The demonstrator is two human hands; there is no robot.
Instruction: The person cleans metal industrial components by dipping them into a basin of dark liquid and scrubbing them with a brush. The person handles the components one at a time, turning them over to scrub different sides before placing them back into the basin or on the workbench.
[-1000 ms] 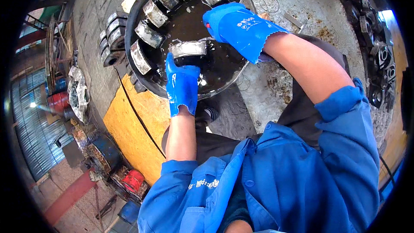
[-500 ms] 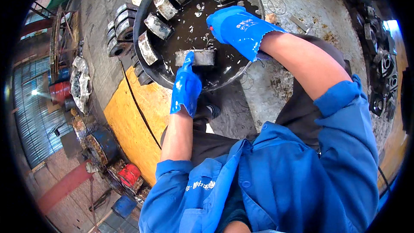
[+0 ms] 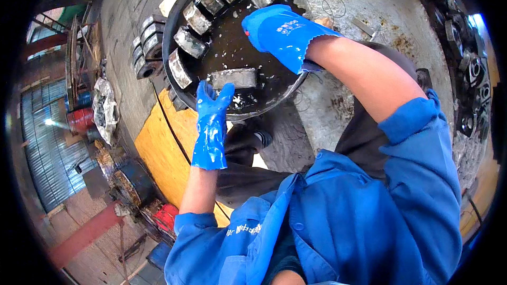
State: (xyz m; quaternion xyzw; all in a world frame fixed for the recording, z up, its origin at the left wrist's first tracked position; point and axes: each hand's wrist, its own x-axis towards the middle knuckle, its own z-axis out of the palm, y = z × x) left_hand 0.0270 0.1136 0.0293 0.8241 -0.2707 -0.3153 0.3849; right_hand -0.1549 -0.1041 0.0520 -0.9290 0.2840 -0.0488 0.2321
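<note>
A wide round black pan [image 3: 168, 47] holds dark liquid with pale flecks. Near its front rim lies a grey metal ring-shaped part [image 3: 235, 78], on its own in the liquid. My left hand [image 3: 212, 103], in a wet blue rubber glove, is at the near left end of that part, thumb and fingers spread. My right hand [image 3: 272, 34], gloved alike, hangs over the right side of the pan with its fingers curled. A small red bit [image 3: 246, 32] shows at its fingertips; the rest of what it grips is hidden.
Several similar metal parts [image 3: 198, 18] stand along the pan's left and far rim. More dark rings [image 3: 152, 47] are stacked on the floor to the left. A yellow board [image 3: 161, 145] lies at the near left. Dark metal parts [image 3: 467, 79] line the right side.
My left hand has drawn back toward me and left, off the grey ring-shaped part, and its fingers have spread. My right hand has shifted slightly left, still curled.
</note>
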